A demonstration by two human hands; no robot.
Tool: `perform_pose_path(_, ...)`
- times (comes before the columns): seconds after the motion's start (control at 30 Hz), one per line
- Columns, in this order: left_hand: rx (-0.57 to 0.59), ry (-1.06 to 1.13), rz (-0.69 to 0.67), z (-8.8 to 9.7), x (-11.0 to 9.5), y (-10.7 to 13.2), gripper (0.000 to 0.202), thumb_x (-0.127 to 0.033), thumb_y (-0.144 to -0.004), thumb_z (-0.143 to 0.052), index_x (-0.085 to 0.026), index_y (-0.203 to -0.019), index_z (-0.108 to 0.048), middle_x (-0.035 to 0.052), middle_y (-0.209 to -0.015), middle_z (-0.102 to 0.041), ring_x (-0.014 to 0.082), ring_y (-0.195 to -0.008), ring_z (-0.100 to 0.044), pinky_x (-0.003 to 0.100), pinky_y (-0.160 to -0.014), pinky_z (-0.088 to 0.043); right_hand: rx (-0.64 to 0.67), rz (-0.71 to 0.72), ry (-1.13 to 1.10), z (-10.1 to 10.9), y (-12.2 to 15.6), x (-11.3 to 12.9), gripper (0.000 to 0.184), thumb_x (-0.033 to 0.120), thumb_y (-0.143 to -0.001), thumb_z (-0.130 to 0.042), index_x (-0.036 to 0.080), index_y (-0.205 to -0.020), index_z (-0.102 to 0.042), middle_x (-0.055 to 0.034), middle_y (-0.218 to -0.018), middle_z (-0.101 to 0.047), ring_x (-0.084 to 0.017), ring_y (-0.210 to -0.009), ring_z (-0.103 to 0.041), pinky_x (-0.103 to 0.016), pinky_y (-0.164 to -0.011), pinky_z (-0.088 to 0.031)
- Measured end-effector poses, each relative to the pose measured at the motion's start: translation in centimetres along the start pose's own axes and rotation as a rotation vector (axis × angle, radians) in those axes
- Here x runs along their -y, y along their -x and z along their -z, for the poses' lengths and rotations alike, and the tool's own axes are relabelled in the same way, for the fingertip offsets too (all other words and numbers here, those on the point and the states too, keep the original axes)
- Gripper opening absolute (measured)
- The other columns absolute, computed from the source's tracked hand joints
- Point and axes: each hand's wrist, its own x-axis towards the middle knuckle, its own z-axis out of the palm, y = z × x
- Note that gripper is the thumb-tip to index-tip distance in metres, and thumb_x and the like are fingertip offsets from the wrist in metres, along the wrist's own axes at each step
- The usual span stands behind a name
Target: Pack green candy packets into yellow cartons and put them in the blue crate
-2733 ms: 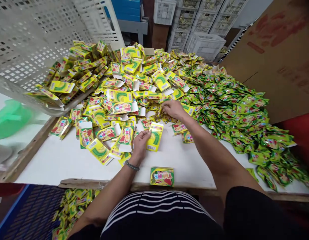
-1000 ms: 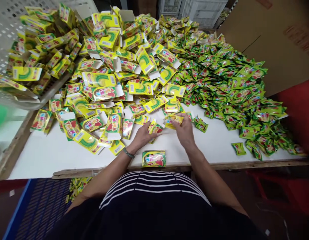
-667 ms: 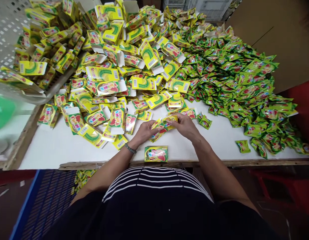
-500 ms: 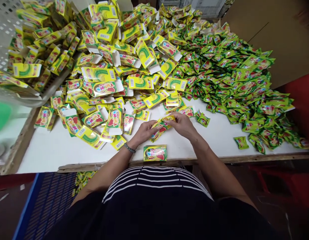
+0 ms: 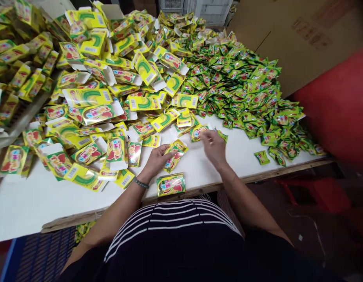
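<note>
My left hand (image 5: 156, 159) is closed on a small yellow and green candy box (image 5: 176, 154), tilted above the white tabletop (image 5: 234, 156). My right hand (image 5: 214, 149) is apart from that box, over the table to its right. Its fingers look curled but are smeared by motion, so I cannot tell whether they hold anything. Just beyond them a green candy sachet (image 5: 223, 135) lies partly hidden. Another box (image 5: 198, 133) rests to the left of the fingers. Near the table's front edge, in front of my body, lies a candy box (image 5: 171, 185) with its printed face up.
A heap of candy boxes (image 5: 96, 98), several with open flaps, covers the left and back. Green sachets (image 5: 237, 86) are piled at the right, a loose one (image 5: 262, 157) near the edge. Behind stands a cardboard carton (image 5: 287, 43); below left is a blue crate (image 5: 31, 250).
My right hand has let go of the box and moved right, toward the loose sachet. My left hand still holds the box. The whole view has swung to the right.
</note>
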Motion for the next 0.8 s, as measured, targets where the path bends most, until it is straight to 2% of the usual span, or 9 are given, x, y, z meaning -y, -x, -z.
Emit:
perform_pose_path(0.03, -0.001, 0.004, 0.011, 0.0, 0.0, 0.0, 0.041, -0.039, -0.062, -0.084, -0.017, -0.094, -0.071, 0.0029, -0.081, -0.074, 0.0123, -0.059, -0.061, 0.023, -0.055, -0.047, -0.140, -0.065, 0.107, 1.0, -0.6, -1.5, 0.030, 0.040, -0.090, -0.045, 0.019, -0.103, -0.061, -0.0140, -0.109, -0.066, -0.025, -0.102, -0.058, -0.040, -0.093, -0.043)
perform_pose_path(0.07, -0.002, 0.008, 0.021, -0.1, 0.0, 0.0, 0.042, -0.039, -0.061, -0.085, -0.017, -0.093, -0.071, 0.0030, -0.081, -0.074, 0.0124, -0.059, -0.062, 0.023, -0.055, -0.047, -0.204, -0.134, 0.216, 2.0, -1.2, -3.1, 0.034, 0.040, -0.088, -0.047, 0.016, -0.108, -0.061, -0.0186, -0.117, -0.063, -0.029, -0.111, -0.054, -0.044, -0.099, -0.039)
perform_pose_path(0.13, -0.008, 0.004, 0.039, -0.2, -0.1, 0.0, 0.043, -0.039, -0.059, -0.086, -0.016, -0.091, -0.071, 0.0031, -0.080, -0.074, 0.0121, -0.058, -0.061, 0.022, -0.054, -0.047, -0.150, -0.273, 0.358, 3.7, -2.1, -5.8, 0.046, 0.042, -0.081, -0.058, 0.012, -0.117, -0.058, -0.0236, -0.123, -0.059, -0.035, -0.119, -0.049, -0.048, -0.101, -0.036)
perform_pose_path(0.23, -0.021, 0.008, 0.046, -0.4, -0.3, 0.1, 0.043, -0.040, -0.058, -0.086, -0.016, -0.090, -0.070, 0.0033, -0.079, -0.074, 0.0125, -0.058, -0.062, 0.023, -0.054, -0.047, -0.021, -0.368, 0.415, 4.9, -2.2, -8.0, 0.050, 0.045, -0.073, -0.066, 0.015, -0.113, -0.060, -0.0173, -0.106, -0.066, -0.033, -0.104, -0.057, -0.045, -0.091, -0.043)
perform_pose_path(0.3, -0.022, 0.019, 0.043, -0.4, -0.3, 0.1, 0.043, -0.039, -0.058, -0.086, -0.016, -0.090, -0.070, 0.0035, -0.079, -0.075, 0.0133, -0.060, -0.063, 0.023, -0.055, -0.047, -0.010, -0.378, 0.394, 5.0, -1.6, -8.1, 0.050, 0.053, -0.070, -0.067, 0.019, -0.106, -0.060, -0.0098, -0.088, -0.067, -0.028, -0.086, -0.060, -0.040, -0.080, -0.046)
perform_pose_path(0.43, -0.028, -0.013, 0.008, -0.2, 0.0, 0.2, 0.040, -0.037, -0.059, -0.086, -0.016, -0.089, -0.071, 0.0037, -0.078, -0.074, 0.0144, -0.061, -0.063, 0.024, -0.057, -0.048, -0.039, -0.329, 0.323, 4.9, 0.2, -6.8, 0.053, 0.066, -0.065, -0.067, 0.024, -0.095, -0.056, -0.0004, -0.069, -0.060, -0.021, -0.063, -0.054, -0.034, -0.064, -0.043)
perform_pose_path(0.57, -0.044, -0.127, -0.030, 0.2, 0.3, 0.3, 0.036, -0.037, -0.061, -0.083, -0.015, -0.087, -0.071, 0.0034, -0.073, -0.072, 0.0150, -0.060, -0.062, 0.024, -0.055, -0.046, -0.004, -0.294, 0.200, 4.6, 1.3, -4.8, 0.057, 0.065, -0.055, -0.077, 0.024, -0.086, -0.052, 0.0029, -0.062, -0.056, -0.017, -0.055, -0.050, -0.031, -0.056, -0.041)
perform_pose_path(0.7, -0.056, -0.266, -0.046, 0.4, 0.1, 0.4, 0.035, -0.039, -0.067, -0.078, -0.013, -0.090, -0.071, 0.0033, -0.076, -0.072, 0.0138, -0.060, -0.060, 0.022, -0.053, -0.042, 0.025, -0.337, -0.342, 2.3, 1.8, -1.2, 0.062, 0.057, -0.048, -0.083, 0.025, -0.087, -0.048, 0.0049, -0.066, -0.061, -0.013, -0.050, -0.051, -0.026, -0.046, -0.040)
perform_pose_path(0.8, -0.028, -0.317, -0.068, 0.4, -0.1, 0.5, 0.038, -0.040, -0.069, -0.075, -0.012, -0.095, -0.071, 0.0039, -0.079, -0.073, 0.0136, -0.062, -0.060, 0.022, -0.056, -0.043, 0.188, -0.281, -0.581, -0.5, 1.9, 1.6, 0.056, 0.052, -0.052, -0.084, 0.024, -0.088, -0.051, 0.0026, -0.076, -0.067, -0.014, -0.056, -0.057, -0.027, -0.048, -0.044)
